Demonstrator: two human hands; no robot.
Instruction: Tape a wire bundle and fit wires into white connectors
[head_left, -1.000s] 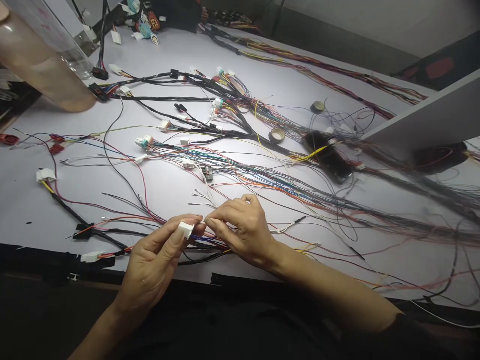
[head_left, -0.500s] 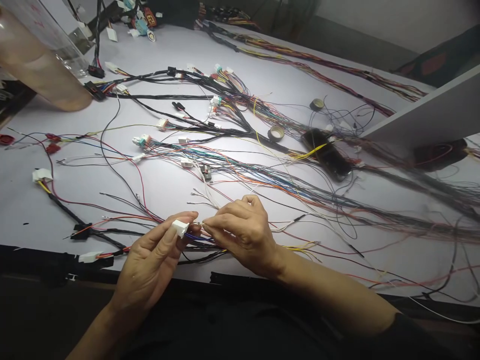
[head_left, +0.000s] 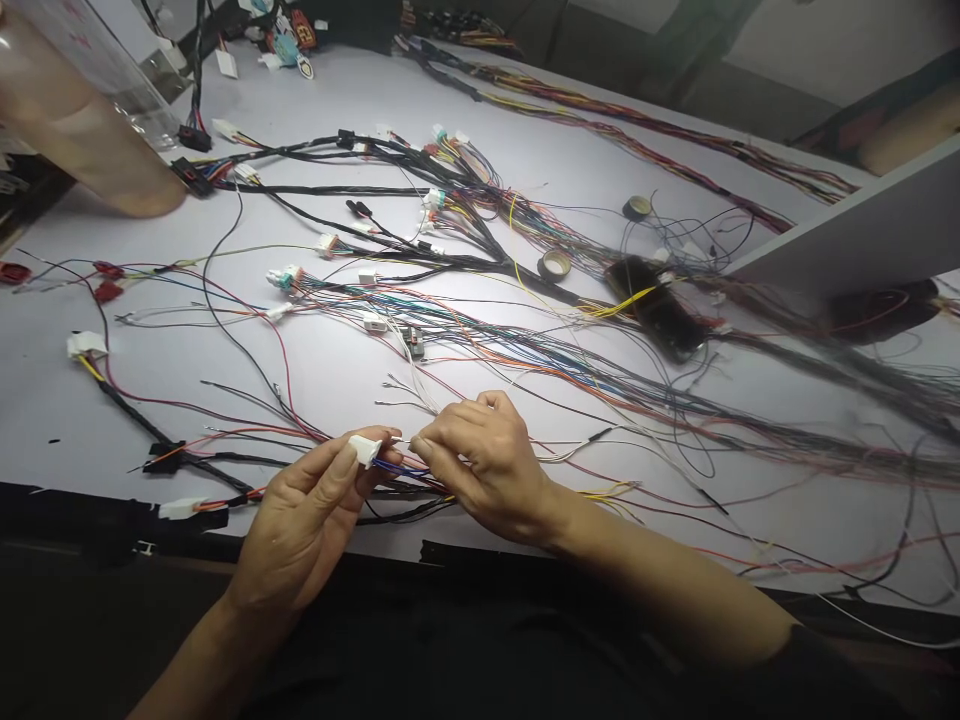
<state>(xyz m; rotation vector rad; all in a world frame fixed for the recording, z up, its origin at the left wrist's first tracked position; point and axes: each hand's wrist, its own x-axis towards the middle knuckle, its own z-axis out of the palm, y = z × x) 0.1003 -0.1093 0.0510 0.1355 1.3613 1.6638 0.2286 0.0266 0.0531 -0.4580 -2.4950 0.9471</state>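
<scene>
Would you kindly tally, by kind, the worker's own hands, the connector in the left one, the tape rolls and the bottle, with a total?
Hands: 2 (left hand, right hand)
White connector: 1
Tape rolls: 2 (nearer roll, farther roll)
Bottle: 1
Total: 6

Seen from its middle, the white table (head_left: 360, 95) carries a sprawling black-wrapped harness (head_left: 546, 287), a long wire bundle (head_left: 600, 122) toward one o'clock, two tape rolls (head_left: 541, 268) near two, a dark phone (head_left: 664, 325) near three, red connectors (head_left: 109, 290) toward nine, and a bottle (head_left: 112, 140) at ten.
</scene>
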